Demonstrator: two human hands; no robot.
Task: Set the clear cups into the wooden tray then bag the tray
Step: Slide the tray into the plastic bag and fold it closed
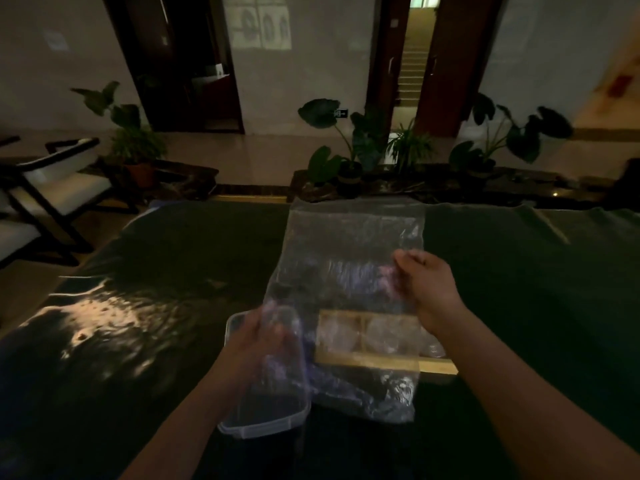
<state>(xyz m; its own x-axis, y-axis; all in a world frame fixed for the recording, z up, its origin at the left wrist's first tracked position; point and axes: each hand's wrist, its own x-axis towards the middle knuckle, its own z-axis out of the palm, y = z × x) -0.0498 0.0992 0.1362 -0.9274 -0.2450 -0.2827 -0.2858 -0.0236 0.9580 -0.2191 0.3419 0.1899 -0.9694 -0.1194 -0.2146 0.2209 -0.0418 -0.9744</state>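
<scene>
A clear plastic bag (349, 244) hangs in front of me, held up by both hands. My right hand (427, 287) pinches its right edge high up. My left hand (258, 336) grips its lower left part, seen partly through the plastic. Behind the bag's lower half lies the wooden tray (438, 366) on the dark table. Clear cups (391, 336) sit side by side in its compartments, blurred by the bag. The tray's right end sticks out past the bag.
A clear plastic box (263, 426) stands on the table under my left hand. The table (156, 306) has a dark glossy cover. A chair (59, 188) is at far left. Potted plants (349, 157) line the far side.
</scene>
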